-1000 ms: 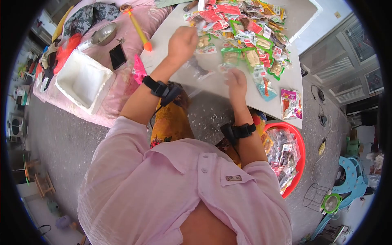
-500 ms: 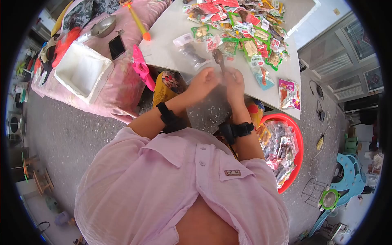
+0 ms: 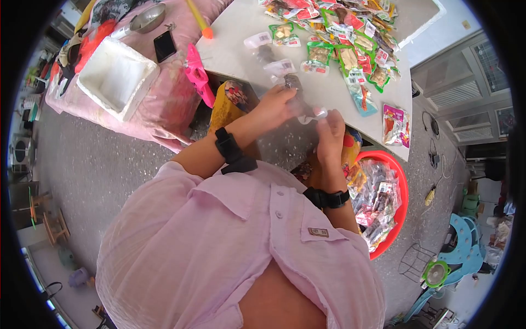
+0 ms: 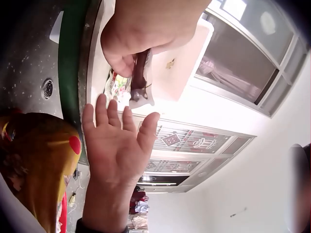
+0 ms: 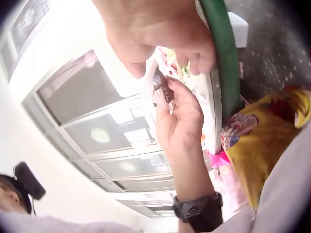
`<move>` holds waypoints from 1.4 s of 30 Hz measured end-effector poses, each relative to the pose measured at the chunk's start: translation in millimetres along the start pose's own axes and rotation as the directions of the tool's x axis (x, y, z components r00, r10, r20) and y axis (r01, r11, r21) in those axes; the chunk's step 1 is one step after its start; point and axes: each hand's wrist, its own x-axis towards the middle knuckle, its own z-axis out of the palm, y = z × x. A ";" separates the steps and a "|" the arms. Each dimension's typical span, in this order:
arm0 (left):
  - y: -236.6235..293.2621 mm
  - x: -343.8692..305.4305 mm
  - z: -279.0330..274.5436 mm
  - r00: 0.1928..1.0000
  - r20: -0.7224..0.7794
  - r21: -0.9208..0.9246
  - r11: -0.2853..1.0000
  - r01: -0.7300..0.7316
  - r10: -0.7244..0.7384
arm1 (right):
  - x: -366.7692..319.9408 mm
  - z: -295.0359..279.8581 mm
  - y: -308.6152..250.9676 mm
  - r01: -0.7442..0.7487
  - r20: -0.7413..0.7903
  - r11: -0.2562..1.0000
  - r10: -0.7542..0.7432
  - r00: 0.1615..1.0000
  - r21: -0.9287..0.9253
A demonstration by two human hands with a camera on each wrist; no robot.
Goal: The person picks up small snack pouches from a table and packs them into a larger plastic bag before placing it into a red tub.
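Observation:
In the head view my left hand (image 3: 276, 107) grips a dark brown, drumstick-like meat snack (image 3: 294, 82) in clear plastic wrap, close over the table's near edge. The left wrist view shows the fingers curled round the dark meat snack (image 4: 140, 75), its wrapper's end sticking out past them. Just to its right, my right hand (image 3: 331, 137) is held up beside the wrapper's whitish end. In the left wrist view the right hand (image 4: 116, 153) has its palm showing and fingers spread. Another clear packet (image 3: 265, 54) with dark contents lies on the table beyond my left hand.
Many colourful snack packets (image 3: 345, 35) are heaped on the white table (image 3: 230, 46). A purple-red packet (image 3: 394, 125) lies at its right corner. Below stands a red basin (image 3: 404, 186) full of packets. At left, a white foam box (image 3: 118, 82) and a phone (image 3: 164, 46) rest on a pink-covered bed.
My left hand has come back from the far side of the table and now holds the meat snack. The right hand, which was at the snack half a second ago, has moved away to the right.

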 end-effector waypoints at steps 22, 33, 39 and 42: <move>29.5 24.1 -64.5 0.834 0.365 0.881 -0.442 -0.167 0.413 | -5.9 -32.6 -4.4 -0.226 -0.061 0.933 0.252 0.966 0.281; 42.9 27.2 -39.1 0.797 0.483 0.844 -0.434 -0.315 0.362 | 5.0 -20.0 -13.7 -0.295 0.045 0.895 0.297 0.954 0.334; 36.4 24.4 -17.3 0.829 0.481 0.807 -0.513 -0.291 0.287 | 39.6 -17.5 6.2 -0.345 0.102 0.854 0.332 0.938 0.389; 38.6 23.6 -19.0 0.827 0.467 0.790 -0.567 -0.233 0.311 | 60.9 -22.4 0.8 -0.346 0.093 0.874 0.335 0.938 0.342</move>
